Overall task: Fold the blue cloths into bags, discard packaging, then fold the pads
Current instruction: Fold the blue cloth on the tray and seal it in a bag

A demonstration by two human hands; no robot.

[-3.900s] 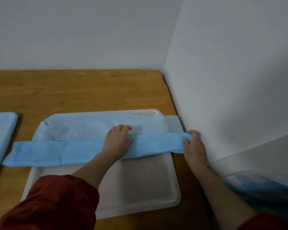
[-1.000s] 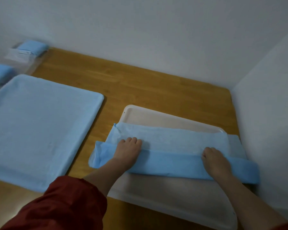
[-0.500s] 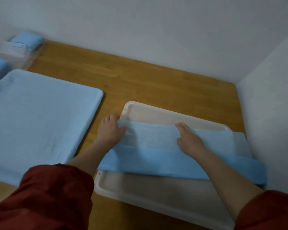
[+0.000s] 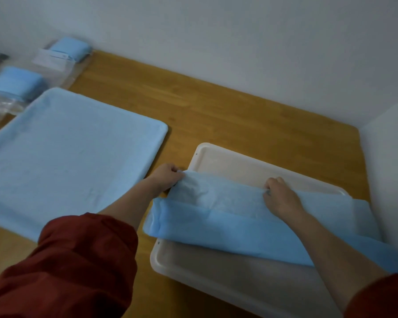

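Blue cloth [image 4: 251,216] overhangs the white tray's [image 4: 228,157] right edge; bare wooden surface [image 4: 216,106] beyond — both hands pinch its far edge, left hand [image 4: 167,176] at the corner, right hand [image 4: 279,195] mid-edge.

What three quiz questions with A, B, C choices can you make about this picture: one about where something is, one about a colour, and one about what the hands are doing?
1. Where does the thin blue cloth lie?
A. across the white plastic tray
B. on the floor
C. inside a drawer

2. What colour is the person's sleeve?
A. green
B. dark red
C. yellow

3. What are the left hand and right hand doing?
A. waving in the air
B. resting flat, holding nothing
C. pinching the cloth's far edge

Answers:
1 A, the cloth drapes over the tray.
2 B, both sleeves are dark red.
3 C, curled fingers grip that edge.
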